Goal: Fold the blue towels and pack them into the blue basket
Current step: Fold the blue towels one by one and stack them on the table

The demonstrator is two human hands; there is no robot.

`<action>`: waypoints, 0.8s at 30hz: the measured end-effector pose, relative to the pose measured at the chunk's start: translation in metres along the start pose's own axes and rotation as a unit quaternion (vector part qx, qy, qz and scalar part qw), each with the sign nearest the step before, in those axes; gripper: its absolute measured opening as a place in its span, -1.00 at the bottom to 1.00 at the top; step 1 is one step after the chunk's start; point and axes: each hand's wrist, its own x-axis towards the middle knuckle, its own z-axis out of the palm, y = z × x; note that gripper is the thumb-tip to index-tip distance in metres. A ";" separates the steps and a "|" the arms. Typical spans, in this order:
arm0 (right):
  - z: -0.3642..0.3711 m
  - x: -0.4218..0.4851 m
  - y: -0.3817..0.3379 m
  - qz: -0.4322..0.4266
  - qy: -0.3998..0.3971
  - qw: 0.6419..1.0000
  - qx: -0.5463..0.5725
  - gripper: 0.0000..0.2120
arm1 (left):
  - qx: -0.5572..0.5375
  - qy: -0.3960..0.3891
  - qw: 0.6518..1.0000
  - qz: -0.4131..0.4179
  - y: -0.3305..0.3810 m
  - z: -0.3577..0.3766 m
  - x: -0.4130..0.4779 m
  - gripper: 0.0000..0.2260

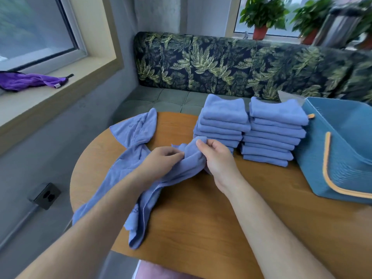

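Loose blue towel [141, 220], bunched on bench [201, 218]: my left fingers [174, 154] and right fingers [202, 143] curled, pinching it.

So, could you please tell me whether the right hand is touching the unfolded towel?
Touching. The head view shows the right hand with its fingers pinching a bunched fold of the unfolded towel, with no gap between them.

Crumpled blue towel [136, 135] lies left of folded stacks [224, 117] and blue basket [311, 160].
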 end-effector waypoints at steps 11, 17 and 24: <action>-0.082 -0.045 -0.025 -0.072 0.038 0.989 -0.120 -0.71 | 0.016 0.050 0.977 0.205 0.086 0.050 -0.009 -0.83; -0.107 -0.050 -0.028 -0.074 0.095 0.987 -0.105 -0.76 | -0.090 0.051 0.978 0.183 0.090 0.070 -0.008 -0.81; -0.139 -0.051 -0.025 -0.040 0.121 0.992 0.004 -0.80 | -0.023 -0.046 0.994 0.093 0.050 0.090 -0.010 -0.89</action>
